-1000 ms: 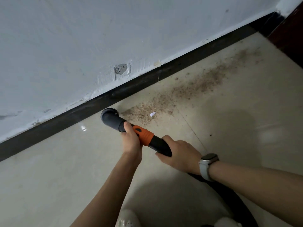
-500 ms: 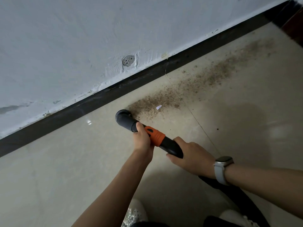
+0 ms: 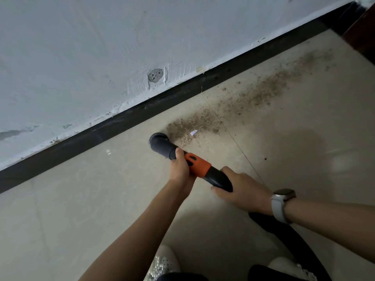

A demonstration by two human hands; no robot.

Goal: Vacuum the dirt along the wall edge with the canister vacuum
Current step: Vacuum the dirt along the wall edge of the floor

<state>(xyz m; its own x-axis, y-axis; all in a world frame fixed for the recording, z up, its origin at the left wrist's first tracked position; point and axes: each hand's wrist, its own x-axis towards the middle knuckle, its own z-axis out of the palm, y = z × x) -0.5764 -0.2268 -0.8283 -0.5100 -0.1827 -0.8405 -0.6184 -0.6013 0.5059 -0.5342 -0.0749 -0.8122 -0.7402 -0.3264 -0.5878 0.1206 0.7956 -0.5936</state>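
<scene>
Suction is under way at the near end of the dirt (image 3: 194, 124), a brown, gritty trail on the tiled floor (image 3: 81, 199) that runs alongside the black skirting board (image 3: 121, 122) toward the far right corner of the floor. The round grey nozzle (image 3: 159, 144) of the canister vacuum sits mouth-down on the tile, touching the trail's left tip and just clear of the skirting. The left hand (image 3: 180, 169) is curled around the wand where the grey nozzle meets the orange collar (image 3: 197, 165); the right hand (image 3: 243, 191), a watch (image 3: 281, 203) on its wrist, is wrapped around the black handle section behind the collar, with the black hose (image 3: 288, 236) trailing back under that arm. A small white scrap (image 3: 193, 132) lies in the dirt just beyond the nozzle.

By my reading, the floor left of the nozzle looks clean while nearly the whole trail lies ahead, so the job is in its early part. The next move calls for sliding the nozzle rightward along the skirting, flat to the tile, slowly enough to take the scrap and grit. The canister itself is out of view.
</scene>
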